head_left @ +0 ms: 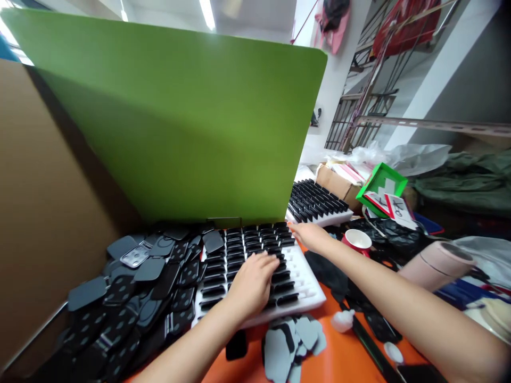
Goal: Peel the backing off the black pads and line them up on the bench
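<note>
- Several black pieces sit beneath your left hand, over the middle of the white foam tray; its fingers are loosely bent, and whether they grip one you can't tell from this view.
- Your right hand reaches the tray's far right corner, fingers forward; its hold is too small to judge.
- Your present step looks like handling pieces in their rows; the next move would call for a light touch, keeping neighbours upright.
- Those pieces stand on edge in the tray, long axis running left to right across it, broad faces toward its near and far ends.
- Left of the tray, loose dark pieces heap up; at its near side lie grey cutouts.
</note>
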Available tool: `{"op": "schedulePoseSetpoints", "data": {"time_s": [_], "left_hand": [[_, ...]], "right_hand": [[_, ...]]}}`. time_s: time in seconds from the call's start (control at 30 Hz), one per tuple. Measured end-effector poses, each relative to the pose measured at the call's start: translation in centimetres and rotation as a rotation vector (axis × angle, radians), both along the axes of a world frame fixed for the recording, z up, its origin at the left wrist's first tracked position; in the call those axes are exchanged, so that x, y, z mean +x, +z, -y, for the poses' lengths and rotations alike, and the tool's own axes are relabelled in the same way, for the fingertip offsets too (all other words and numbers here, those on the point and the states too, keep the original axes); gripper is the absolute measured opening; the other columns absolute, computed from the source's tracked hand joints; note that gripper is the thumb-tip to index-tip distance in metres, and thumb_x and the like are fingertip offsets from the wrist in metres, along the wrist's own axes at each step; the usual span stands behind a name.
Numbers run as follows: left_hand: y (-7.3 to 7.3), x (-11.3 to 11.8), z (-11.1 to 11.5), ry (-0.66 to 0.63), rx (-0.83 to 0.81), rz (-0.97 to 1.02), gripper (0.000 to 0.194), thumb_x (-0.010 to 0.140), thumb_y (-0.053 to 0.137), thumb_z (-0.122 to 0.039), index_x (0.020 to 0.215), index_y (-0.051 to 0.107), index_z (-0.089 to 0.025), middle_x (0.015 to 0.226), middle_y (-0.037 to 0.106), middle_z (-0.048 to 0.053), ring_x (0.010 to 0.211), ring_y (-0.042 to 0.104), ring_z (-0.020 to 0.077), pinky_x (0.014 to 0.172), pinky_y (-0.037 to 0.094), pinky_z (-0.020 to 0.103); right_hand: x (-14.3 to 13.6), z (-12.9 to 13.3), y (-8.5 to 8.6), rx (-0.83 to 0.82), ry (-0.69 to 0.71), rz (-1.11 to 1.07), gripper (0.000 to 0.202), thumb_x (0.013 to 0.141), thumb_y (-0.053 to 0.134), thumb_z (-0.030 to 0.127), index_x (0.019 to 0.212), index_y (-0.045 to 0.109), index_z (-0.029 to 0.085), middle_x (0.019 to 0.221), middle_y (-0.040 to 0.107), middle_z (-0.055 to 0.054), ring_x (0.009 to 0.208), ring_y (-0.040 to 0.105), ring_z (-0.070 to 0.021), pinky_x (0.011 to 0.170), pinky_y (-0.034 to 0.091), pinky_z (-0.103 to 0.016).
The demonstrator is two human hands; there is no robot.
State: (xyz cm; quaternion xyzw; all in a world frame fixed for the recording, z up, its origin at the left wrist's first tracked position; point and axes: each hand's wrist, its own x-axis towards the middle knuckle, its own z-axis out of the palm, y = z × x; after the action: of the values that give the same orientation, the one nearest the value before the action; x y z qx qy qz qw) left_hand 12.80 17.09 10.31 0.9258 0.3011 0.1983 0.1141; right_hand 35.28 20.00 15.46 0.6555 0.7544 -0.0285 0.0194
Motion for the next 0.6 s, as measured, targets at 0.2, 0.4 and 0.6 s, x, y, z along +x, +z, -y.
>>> {"op": "schedulePoseSetpoints", "data": {"time_s": [0.2,0.4,0.6], "left_hand": [[-3.4,-8.8,11.9,-0.033,-0.124,0.135,0.037,0.081,0.041,-0.009,0.11,0.056,-0.025,0.115,0.059,0.006,0.108,0.052,0.0193,0.092,0.044,0.037],[-7.8,-12.8,18.2,0.165,-0.222,0.149,0.031,0.08,0.045,-0.01,0.103,0.059,-0.025,0.111,0.06,0.008,0.103,0.056,0.0194,0.087,0.048,0.033],[-9.0,-13.8,20.6,0.28,-0.272,0.222,0.025,0.08,0.048,-0.014,0.097,0.063,-0.024,0.108,0.061,0.008,0.1,0.057,0.0212,0.084,0.049,0.034]], "right_hand": [[-4.4,12.6,-3.7,0.122,0.141,-0.369,0.033,0.088,0.04,0.027,0.117,0.055,0.021,0.113,0.061,-0.006,0.102,0.056,-0.0202,0.088,0.041,-0.03],[-12.3,24.1,-6.9,-0.11,0.147,-0.818,0.029,0.088,0.039,0.029,0.103,0.063,0.021,0.089,0.068,-0.007,0.08,0.062,-0.0173,0.073,0.048,-0.025],[-17.4,29.6,-0.2,-0.111,0.506,-1.16,0.036,0.088,0.037,0.042,0.118,0.052,0.028,0.084,0.067,-0.004,0.07,0.06,-0.0146,0.068,0.048,-0.025]]}}
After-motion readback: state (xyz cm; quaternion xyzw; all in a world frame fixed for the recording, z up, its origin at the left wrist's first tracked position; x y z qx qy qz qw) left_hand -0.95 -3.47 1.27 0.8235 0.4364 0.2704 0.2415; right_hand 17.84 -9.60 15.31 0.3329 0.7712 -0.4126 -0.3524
